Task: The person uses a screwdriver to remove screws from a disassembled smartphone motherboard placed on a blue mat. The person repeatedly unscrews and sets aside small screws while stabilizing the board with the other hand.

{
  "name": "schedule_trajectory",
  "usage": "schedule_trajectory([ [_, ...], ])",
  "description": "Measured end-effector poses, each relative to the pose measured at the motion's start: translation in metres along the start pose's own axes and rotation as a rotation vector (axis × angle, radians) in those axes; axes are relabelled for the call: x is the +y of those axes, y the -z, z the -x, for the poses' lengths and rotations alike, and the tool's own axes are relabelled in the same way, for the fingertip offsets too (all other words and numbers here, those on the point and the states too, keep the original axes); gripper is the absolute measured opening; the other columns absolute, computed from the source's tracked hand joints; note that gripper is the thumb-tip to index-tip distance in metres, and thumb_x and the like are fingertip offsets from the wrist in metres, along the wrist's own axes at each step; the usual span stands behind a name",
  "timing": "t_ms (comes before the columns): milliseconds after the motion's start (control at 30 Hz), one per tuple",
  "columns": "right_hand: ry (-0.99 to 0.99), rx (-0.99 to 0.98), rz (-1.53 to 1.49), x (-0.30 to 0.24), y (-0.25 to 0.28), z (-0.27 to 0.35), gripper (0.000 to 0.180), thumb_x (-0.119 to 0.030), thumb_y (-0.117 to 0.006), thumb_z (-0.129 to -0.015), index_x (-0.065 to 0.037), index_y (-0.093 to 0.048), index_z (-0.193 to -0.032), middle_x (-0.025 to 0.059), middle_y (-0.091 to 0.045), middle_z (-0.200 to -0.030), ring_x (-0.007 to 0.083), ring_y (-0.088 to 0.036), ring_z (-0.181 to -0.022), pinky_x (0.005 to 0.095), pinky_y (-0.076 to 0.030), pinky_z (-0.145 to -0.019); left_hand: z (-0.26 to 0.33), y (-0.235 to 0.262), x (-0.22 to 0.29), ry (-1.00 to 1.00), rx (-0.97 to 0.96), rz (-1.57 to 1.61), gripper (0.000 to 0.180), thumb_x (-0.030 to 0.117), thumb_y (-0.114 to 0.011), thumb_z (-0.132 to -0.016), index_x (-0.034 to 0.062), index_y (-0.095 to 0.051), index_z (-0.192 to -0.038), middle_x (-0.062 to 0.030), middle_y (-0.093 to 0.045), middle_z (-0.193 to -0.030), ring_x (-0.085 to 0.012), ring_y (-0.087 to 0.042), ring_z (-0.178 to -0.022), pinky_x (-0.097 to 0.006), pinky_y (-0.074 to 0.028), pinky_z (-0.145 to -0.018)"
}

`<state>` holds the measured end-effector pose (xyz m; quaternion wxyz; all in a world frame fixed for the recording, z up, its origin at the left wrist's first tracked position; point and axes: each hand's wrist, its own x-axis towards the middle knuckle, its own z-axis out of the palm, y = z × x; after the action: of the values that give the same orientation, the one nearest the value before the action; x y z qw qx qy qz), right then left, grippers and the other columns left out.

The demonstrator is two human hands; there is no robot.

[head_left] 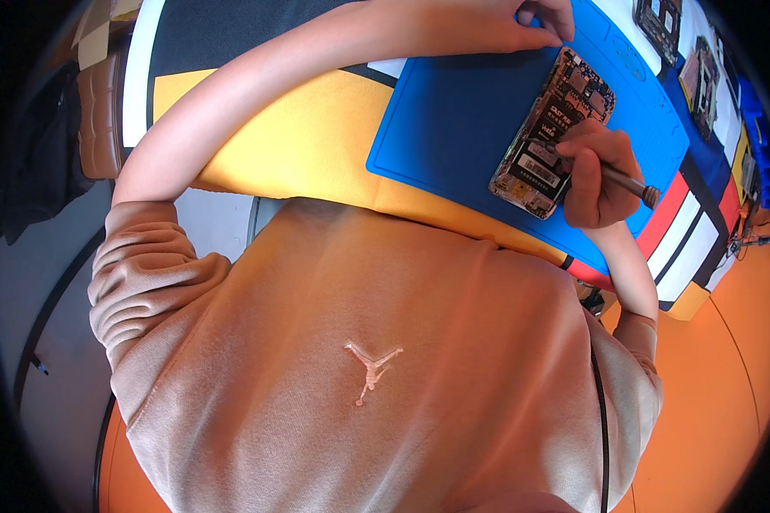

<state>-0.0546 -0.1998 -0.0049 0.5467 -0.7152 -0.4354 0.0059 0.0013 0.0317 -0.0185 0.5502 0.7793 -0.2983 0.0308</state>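
Note:
An opened smartphone (529, 175) lies at a slant on a blue work mat (436, 128), its black battery and bare circuit boards showing. Over its right side, my right hand (603, 175) is closed round a thin precision screwdriver (631, 184). The tool's capped end sticks out to the right; its tip is hidden at the fingers, near the battery. Beyond the phone's top end, my left hand (539, 24) has thumb and finger pinched together near its upper corner. Whatever is between those fingertips is too small to make out.
More opened phone parts (701, 85) and a dark phone frame (659, 26) lie at the far right. A patterned cloth (274, 128) in yellow, black, white and red covers the table. A brown padded seat (101, 120) stands at the left, and a black cable (601, 410) hangs down at the right.

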Motion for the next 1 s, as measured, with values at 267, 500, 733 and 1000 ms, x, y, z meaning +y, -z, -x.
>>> schedule_trajectory([
  [267, -0.053, 0.004, 0.014, 0.001, 0.0, 0.004, 0.006, 0.006, -0.059, -0.087, 0.001, -0.057, -0.087, 0.0098, -0.06, -0.066, 0.0153, -0.051, -0.049, 0.0272, -0.036, -0.045, 0.0, 0.003, 0.002, -0.031, -0.011, -0.039, 0.014, 0.007, -0.067, -0.081, -0.0006, -0.072, -0.092, -0.0177, -0.071, -0.088, -0.031, -0.069, -0.081, -0.035, -0.054, -0.069],
  [500, 0.008, -0.146, 0.125, -0.011, 0.005, -0.021, 0.009, 0.002, -0.065, -0.087, 0.0, -0.059, -0.093, 0.0087, -0.059, -0.069, 0.0185, -0.053, -0.055, 0.0297, -0.036, -0.046, 0.002, 0.004, 0.001, -0.046, -0.005, -0.04, 0.015, 0.006, -0.066, -0.082, -0.0011, -0.072, -0.093, -0.018, -0.071, -0.088, -0.0309, -0.069, -0.08, -0.036, -0.054, -0.069],
  [733, -0.303, 0.189, 0.127, -0.048, -0.007, -0.029, 0.029, -0.007, -0.085, -0.072, -0.005, -0.062, -0.09, 0.0063, -0.06, -0.072, 0.019, -0.058, -0.063, 0.0291, -0.043, -0.061, 0.0, 0.001, 0.001, -0.019, 0.012, 0.005, 0.015, 0.006, -0.065, -0.081, -0.0022, -0.072, -0.092, -0.0194, -0.07, -0.086, -0.0308, -0.069, -0.079, -0.036, -0.053, -0.07],
  [1000, 0.027, -0.175, 0.642, -0.065, 0.01, -0.043, 0.032, -0.009, -0.088, -0.067, -0.007, -0.064, -0.088, 0.003, -0.063, -0.073, 0.0181, -0.059, -0.067, 0.0304, -0.046, -0.074, 0.001, 0.0, 0.002, -0.009, 0.018, 0.025, 0.015, 0.006, -0.064, -0.081, -0.0022, -0.072, -0.091, -0.0205, -0.07, -0.087, -0.0314, -0.069, -0.08, -0.036, -0.053, -0.07],
])
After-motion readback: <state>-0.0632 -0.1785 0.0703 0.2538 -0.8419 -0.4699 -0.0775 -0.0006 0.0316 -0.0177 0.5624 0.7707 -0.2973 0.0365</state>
